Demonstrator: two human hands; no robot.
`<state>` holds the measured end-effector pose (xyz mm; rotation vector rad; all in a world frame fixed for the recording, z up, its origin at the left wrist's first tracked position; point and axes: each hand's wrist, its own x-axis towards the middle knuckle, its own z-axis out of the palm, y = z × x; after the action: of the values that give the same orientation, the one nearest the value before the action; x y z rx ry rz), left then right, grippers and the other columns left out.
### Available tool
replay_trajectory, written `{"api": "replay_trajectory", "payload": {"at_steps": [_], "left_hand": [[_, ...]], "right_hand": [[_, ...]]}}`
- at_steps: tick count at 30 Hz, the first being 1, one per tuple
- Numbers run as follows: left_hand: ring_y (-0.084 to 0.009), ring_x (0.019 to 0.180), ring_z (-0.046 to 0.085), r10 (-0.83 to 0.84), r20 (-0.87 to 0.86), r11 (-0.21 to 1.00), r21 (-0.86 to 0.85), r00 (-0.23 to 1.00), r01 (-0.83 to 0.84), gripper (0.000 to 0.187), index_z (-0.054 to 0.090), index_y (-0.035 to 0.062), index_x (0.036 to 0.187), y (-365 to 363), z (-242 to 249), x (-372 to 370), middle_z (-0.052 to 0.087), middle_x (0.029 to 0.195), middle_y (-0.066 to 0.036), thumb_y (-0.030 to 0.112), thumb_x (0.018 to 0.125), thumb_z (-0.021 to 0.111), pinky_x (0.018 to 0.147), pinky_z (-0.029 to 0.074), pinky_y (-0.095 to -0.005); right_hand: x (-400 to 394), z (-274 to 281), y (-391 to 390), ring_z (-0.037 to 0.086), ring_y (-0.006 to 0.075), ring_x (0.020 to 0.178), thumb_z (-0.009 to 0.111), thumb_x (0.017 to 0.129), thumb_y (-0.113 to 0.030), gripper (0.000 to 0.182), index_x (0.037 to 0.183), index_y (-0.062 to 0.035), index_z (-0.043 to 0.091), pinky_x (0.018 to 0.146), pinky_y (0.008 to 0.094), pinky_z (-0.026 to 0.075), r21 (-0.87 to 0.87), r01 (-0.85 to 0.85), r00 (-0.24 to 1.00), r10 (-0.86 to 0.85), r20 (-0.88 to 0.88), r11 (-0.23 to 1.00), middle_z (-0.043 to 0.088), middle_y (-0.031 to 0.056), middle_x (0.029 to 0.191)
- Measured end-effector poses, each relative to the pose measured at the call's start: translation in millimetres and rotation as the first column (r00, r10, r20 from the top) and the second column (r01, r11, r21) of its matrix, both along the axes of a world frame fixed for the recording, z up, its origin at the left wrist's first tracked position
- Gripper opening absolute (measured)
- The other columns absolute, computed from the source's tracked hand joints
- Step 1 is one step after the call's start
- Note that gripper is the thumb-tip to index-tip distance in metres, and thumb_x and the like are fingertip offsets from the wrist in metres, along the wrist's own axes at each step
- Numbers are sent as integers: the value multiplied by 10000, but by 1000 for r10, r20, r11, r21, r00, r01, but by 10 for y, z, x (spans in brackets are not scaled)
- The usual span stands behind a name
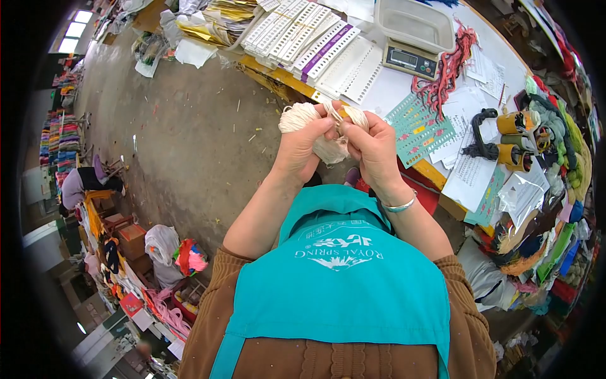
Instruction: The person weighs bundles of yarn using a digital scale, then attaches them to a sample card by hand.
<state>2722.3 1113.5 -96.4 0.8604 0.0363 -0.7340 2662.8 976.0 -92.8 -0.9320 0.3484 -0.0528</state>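
A bundle of cream-white yarn hangs between my two hands, in front of the teal apron. My left hand is closed on the yarn at its left side, with the thumb pressed toward the middle. On the other side my right hand, with a bracelet at the wrist, pinches the yarn near a small yellow piece. Strands pass between the two sets of fingertips, and the lower part of the bundle droops below them. Fingers hide part of the yarn's middle.
Punched white cards line the worktable's far side. A digital scale carries a plastic tub, beside pink-red yarn. Nearer lie a green punched card, papers and yarn-filled yellow cups. Another person is at far left.
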Motion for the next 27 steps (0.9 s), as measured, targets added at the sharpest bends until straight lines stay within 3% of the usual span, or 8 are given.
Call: {"api": "replay_trajectory", "payload": {"at_steps": [6, 7, 9, 12, 15, 19, 24, 27], "left_hand": [[-99, 750, 566, 52, -28, 998, 27, 998, -51, 232, 584, 4, 1059, -11, -10, -12, 592, 828, -21, 64, 838, 617, 733, 479, -268], [-106, 760, 571, 59, -38, 998, 33, 998, -58, 215, 584, 9, 1041, -12, 3, -15, 598, 847, -24, 60, 835, 618, 741, 482, -271], [-120, 854, 569, 16, -66, 999, 47, 998, -13, 253, 571, 2, 1098, 16, 43, -23, 601, 925, -37, 70, 855, 595, 822, 473, -286], [-162, 1008, 563, -71, -37, 994, -80, 997, 68, 299, 562, -10, 1155, 66, -86, 20, 601, 1067, -74, 121, 887, 560, 935, 445, -324], [-201, 1142, 529, -103, -62, 982, -164, 993, 92, 389, 522, -26, 1245, 50, -23, 0, 563, 1218, -115, 190, 921, 511, 1017, 405, -356], [-231, 1246, 478, -70, -90, 988, -145, 993, 57, 506, 419, -35, 1374, -1, 87, -15, 489, 1352, -146, 236, 949, 463, 1067, 369, -374], [-229, 1242, 483, -79, -76, 991, -118, 994, 69, 526, 386, -42, 1395, -9, 109, -21, 485, 1352, -154, 234, 953, 458, 1066, 371, -371], [-226, 1212, 505, -80, -61, 993, -96, 995, 74, 514, 399, -47, 1380, -21, 156, -28, 506, 1321, -155, 225, 950, 466, 1052, 386, -367]], "right_hand": [[17, -119, -50, 406, 14, 502, 606, 878, -89, 107, 940, -3, 608, 440, 167, 297, 90, 41, 999, -40, -14, 995, 573, -17, 718], [36, -106, -87, 400, 15, 497, 600, 884, -98, 121, 957, -1, 602, 436, 164, 296, 256, 22, 999, -11, -42, 966, 579, -10, 732], [76, -62, -176, 389, 17, 489, 588, 896, -116, 151, 990, 2, 590, 427, 159, 294, 562, -1, 995, 58, -83, 827, 589, 3, 760], [45, -236, -250, 379, 18, 481, 569, 911, -143, 185, 1023, 4, 574, 414, 150, 286, 856, -202, 979, 122, 164, 476, 602, 29, 804], [63, -73, -245, 382, 7, 484, 581, 902, -117, 193, 1049, 8, 584, 412, 153, 288, 709, -258, 966, 195, 170, 656, 636, 49, 856], [49, 7, -136, 420, -9, 529, 627, 877, -107, 198, 1038, 8, 622, 441, 150, 309, 273, -142, 990, 143, 15, 951, 662, 45, 888], [55, 47, 30, 447, -7, 562, 676, 843, -113, 154, 961, -16, 664, 473, 165, 333, -92, -43, 999, 42, -23, 995, 658, 17, 841], [41, -13, 30, 458, 0, 556, 674, 833, -96, 129, 944, -30, 670, 479, 173, 340, -61, -41, 999, 40, -22, 997, 645, -4, 799]]}}
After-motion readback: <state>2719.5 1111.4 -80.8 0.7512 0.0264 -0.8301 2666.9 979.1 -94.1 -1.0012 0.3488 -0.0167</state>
